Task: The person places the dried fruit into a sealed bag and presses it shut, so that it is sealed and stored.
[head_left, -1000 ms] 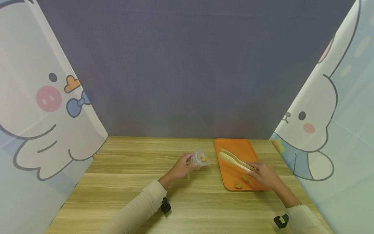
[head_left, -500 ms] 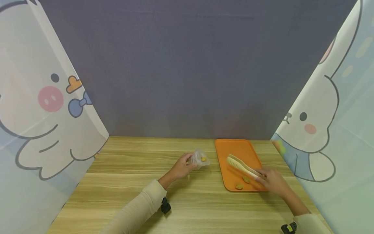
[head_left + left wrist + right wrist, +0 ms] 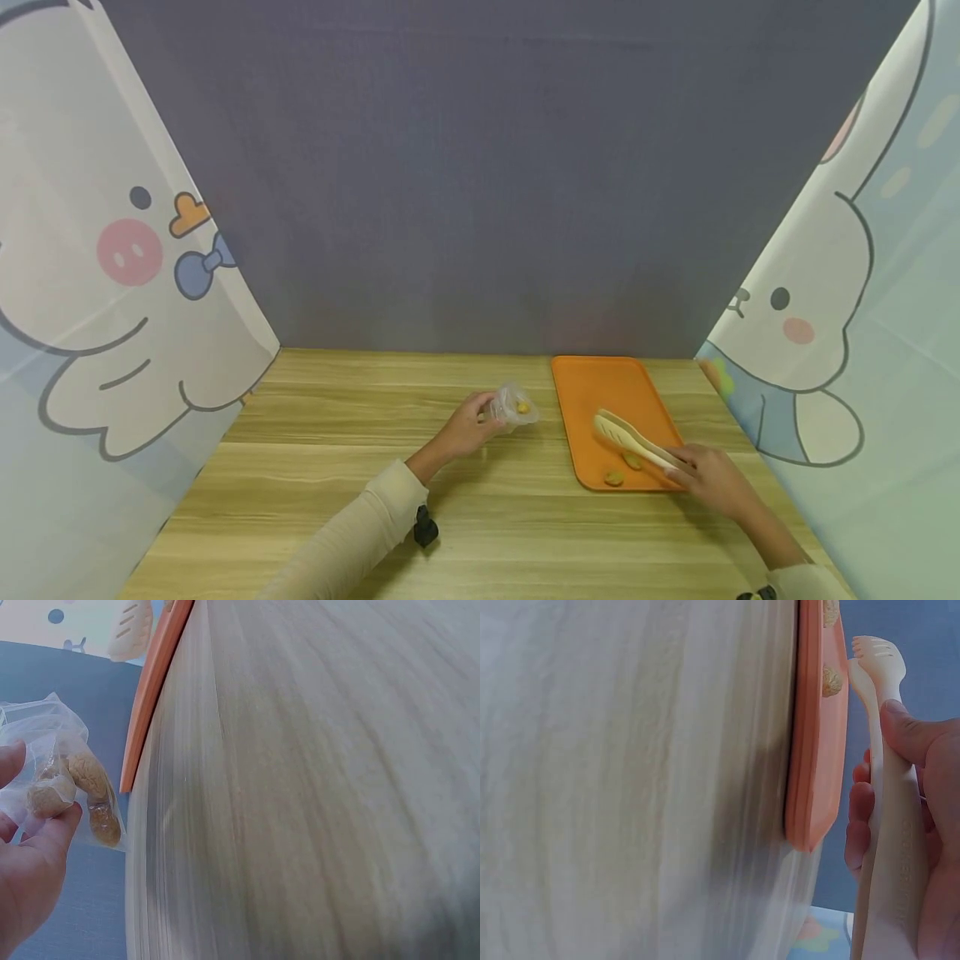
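Observation:
In the head view my left hand [image 3: 467,427] pinches a clear plastic bag [image 3: 501,410] above the table. Rough tan lumps [image 3: 88,776] show through the bag in the left wrist view, some partly behind my fingers. My right hand [image 3: 717,482] grips cream tongs [image 3: 633,437] over the orange tray [image 3: 592,387]. The slotted tong tips are close together, and I see nothing between them. Near the tray's front edge lie two more tan lumps: one lump [image 3: 613,477] lies apart, while another lump [image 3: 632,460] sits just below the tongs.
A light wooden table [image 3: 337,400] lies under both hands. Behind it hangs a dark grey backdrop [image 3: 480,183]. Cartoon-printed panels stand at both sides, the right panel [image 3: 892,350] close to my right arm.
My right hand has drawn the tongs back toward me and to the right over the tray. The left hand and the bag have stayed in place.

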`<state>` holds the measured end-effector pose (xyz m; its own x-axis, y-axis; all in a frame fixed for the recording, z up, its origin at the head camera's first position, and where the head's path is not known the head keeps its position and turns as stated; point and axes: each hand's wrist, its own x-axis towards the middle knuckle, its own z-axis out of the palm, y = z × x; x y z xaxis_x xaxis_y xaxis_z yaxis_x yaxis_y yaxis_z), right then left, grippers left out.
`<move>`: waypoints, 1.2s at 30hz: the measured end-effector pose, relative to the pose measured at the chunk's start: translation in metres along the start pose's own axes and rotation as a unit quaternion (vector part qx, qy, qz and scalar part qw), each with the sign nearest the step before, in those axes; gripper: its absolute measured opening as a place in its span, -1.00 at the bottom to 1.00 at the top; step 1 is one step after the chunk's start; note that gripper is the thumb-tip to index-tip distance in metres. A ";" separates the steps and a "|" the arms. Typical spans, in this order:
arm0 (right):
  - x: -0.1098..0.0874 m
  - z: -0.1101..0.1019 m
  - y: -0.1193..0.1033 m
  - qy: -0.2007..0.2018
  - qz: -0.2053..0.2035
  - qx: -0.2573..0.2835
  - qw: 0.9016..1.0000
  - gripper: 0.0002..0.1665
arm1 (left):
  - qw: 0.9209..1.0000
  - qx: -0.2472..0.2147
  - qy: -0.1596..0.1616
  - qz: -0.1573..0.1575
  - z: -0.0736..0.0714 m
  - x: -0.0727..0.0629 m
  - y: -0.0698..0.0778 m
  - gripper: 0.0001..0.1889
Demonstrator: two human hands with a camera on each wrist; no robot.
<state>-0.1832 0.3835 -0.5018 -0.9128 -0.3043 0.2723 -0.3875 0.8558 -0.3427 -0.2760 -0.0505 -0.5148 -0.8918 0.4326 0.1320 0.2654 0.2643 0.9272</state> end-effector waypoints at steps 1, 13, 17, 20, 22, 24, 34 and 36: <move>-0.001 0.000 0.000 -0.001 0.003 0.000 1.000 -0.70 | 1.000 -0.001 0.001 0.001 0.000 0.000 0.000 -0.45; -0.009 -0.001 0.000 -0.025 0.034 0.010 0.999 -0.69 | 1.000 0.008 -0.002 -0.004 0.000 0.000 -0.001 -0.44; -0.011 0.001 0.003 -0.019 0.028 -0.005 0.999 -0.68 | 1.000 0.016 -0.004 -0.006 -0.001 0.000 -0.002 -0.43; -0.013 0.003 0.005 -0.006 0.016 -0.011 1.000 -0.68 | 1.000 0.018 -0.005 -0.006 -0.001 0.000 -0.002 -0.43; -0.014 0.003 0.006 0.001 0.007 -0.013 1.000 -0.68 | 1.000 0.020 -0.004 -0.005 -0.001 0.000 -0.002 -0.43; -0.015 0.004 0.007 0.008 0.005 -0.014 1.000 -0.68 | 1.000 0.020 -0.003 -0.006 -0.001 0.000 -0.001 -0.43; -0.019 0.004 0.008 -0.015 0.030 0.000 0.999 -0.65 | 1.000 0.027 -0.005 -0.004 -0.001 -0.001 -0.002 -0.42; -0.019 0.004 0.008 -0.017 0.031 0.002 0.999 -0.66 | 1.000 0.025 -0.005 -0.005 -0.001 -0.001 -0.002 -0.42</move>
<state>-0.1693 0.3949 -0.5131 -0.9392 -0.2642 0.2196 -0.3298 0.8723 -0.3609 -0.2758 -0.0522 -0.5163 -0.8908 0.4386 0.1189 0.2750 0.3118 0.9095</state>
